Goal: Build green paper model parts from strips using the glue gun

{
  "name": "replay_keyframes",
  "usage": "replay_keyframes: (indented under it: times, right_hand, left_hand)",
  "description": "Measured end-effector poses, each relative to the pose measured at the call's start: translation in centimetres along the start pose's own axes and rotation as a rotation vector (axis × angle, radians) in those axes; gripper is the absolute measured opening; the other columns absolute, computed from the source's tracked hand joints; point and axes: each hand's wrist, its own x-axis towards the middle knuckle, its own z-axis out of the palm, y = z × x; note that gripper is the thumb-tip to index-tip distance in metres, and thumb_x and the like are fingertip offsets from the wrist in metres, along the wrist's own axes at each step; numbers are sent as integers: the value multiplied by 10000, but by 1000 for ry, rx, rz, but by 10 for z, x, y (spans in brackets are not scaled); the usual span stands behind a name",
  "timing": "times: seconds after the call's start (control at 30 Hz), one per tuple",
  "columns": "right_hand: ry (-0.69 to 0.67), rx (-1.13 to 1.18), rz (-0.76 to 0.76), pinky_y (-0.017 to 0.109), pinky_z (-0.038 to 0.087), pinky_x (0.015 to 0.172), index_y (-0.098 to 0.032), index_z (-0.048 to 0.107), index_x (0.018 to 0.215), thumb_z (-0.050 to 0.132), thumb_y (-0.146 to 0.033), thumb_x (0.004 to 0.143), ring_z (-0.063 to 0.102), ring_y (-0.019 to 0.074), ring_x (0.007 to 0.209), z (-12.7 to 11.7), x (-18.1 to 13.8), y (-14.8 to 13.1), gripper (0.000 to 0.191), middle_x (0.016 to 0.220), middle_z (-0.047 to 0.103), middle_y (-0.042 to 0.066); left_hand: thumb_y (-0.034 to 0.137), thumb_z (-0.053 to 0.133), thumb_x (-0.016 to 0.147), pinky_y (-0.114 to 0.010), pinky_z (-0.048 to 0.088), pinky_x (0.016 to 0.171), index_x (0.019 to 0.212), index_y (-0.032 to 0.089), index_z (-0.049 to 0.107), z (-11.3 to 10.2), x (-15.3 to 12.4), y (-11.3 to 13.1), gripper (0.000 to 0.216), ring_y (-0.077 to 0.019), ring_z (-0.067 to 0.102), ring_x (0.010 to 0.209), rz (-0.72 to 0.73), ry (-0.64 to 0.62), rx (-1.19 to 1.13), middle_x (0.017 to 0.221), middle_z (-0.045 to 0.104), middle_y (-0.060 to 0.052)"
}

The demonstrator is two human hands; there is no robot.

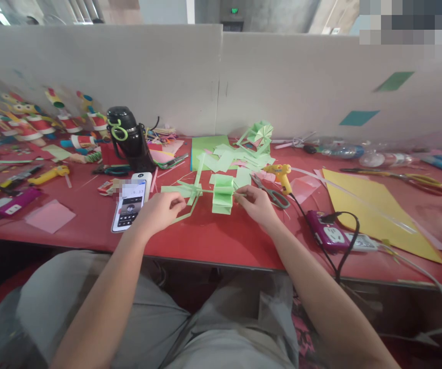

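A pleated piece of green paper (223, 195) stands in front of me, folded zigzag. My right hand (257, 204) pinches at its right edge with thumb and finger. To its left, my left hand (164, 209) has its fingers curled together beside crossed green paper strips (195, 190); what lies between its fingertips is hidden. Behind the pleated paper are loose green paper scraps (224, 158) and a round pleated green paper piece (261, 133) with strips attached.
A phone (131, 205) and a black bottle (128, 138) stand left. On the right are scissors (277, 197), a yellow glue gun (281, 177), a purple power strip (326, 230) and yellow card (375, 215). A white partition (128, 66) closes off the red table's back.
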Motion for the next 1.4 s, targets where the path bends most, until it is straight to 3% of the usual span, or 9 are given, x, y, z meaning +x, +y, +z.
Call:
replay_keyframes:
  times: [0.17, 0.3, 0.47, 0.7, 0.87, 1.1, 1.2, 1.4]
  right_hand:
    - [35, 113, 58, 328, 540, 661, -197, 646, 818, 706, -470, 780, 653, 188, 711, 0, 3, -1, 283, 755, 684, 47]
    - [63, 248, 127, 317, 544, 668, -198, 655, 812, 758, -513, 728, 641, 169, 683, 1, 4, -1, 343, 730, 677, 32]
    - [93, 348, 163, 303, 527, 638, -191, 664, 789, 808, -545, 667, 618, 155, 634, 0, 5, -1, 402, 675, 664, 24]
    - [126, 445, 160, 268, 492, 564, -199, 624, 753, 850, -527, 599, 566, 116, 560, -11, 26, -3, 427, 647, 629, 0]
    - [129, 425, 155, 281, 541, 622, -215, 600, 786, 790, -459, 732, 606, 128, 621, -12, 67, -10, 314, 722, 655, 22]
    - [134, 445, 327, 249, 562, 618, -205, 536, 763, 704, -257, 852, 612, 103, 582, 21, 125, 6, 197, 669, 628, 0]
    - [152, 441, 361, 260, 564, 618, -209, 499, 736, 702, -207, 842, 604, 100, 551, 32, 137, 13, 229, 634, 607, -16]
    - [158, 377, 392, 249, 544, 592, -194, 537, 809, 674, -166, 838, 616, 99, 560, 26, 137, 12, 143, 681, 647, 10]
  left_hand:
    - [487, 443, 920, -303, 342, 593, 712, 225, 594, 1, -2, 7, 367, -214, 634, 707, -78, -115, 120, 747, 690, -34]
    - [578, 420, 910, -306, 337, 588, 638, 221, 577, 1, -4, 9, 476, -207, 621, 664, -117, -212, 122, 704, 680, -36]
    - [558, 716, 690, -288, 371, 614, 793, 253, 621, 3, -3, 3, 336, -215, 649, 823, -100, -182, 141, 895, 715, -1]
    - [481, 693, 726, -288, 390, 639, 842, 245, 598, 6, -1, -7, 280, -227, 652, 867, -95, -153, 170, 963, 711, -27]
    - [465, 637, 786, -284, 373, 601, 778, 239, 611, 7, -2, -7, 228, -231, 654, 831, -62, -199, 149, 919, 721, -31]
    - [431, 618, 816, -272, 375, 587, 742, 235, 640, 2, -8, 5, 211, -198, 648, 759, 35, -291, 86, 867, 718, -9]
    - [398, 587, 845, -280, 394, 618, 785, 250, 650, -4, -16, 15, 171, -201, 644, 752, 61, -307, 125, 872, 718, -5]
    - [197, 488, 885, -310, 418, 680, 860, 254, 673, -9, -44, 47, 195, -233, 663, 818, 170, -183, 334, 844, 711, -45]
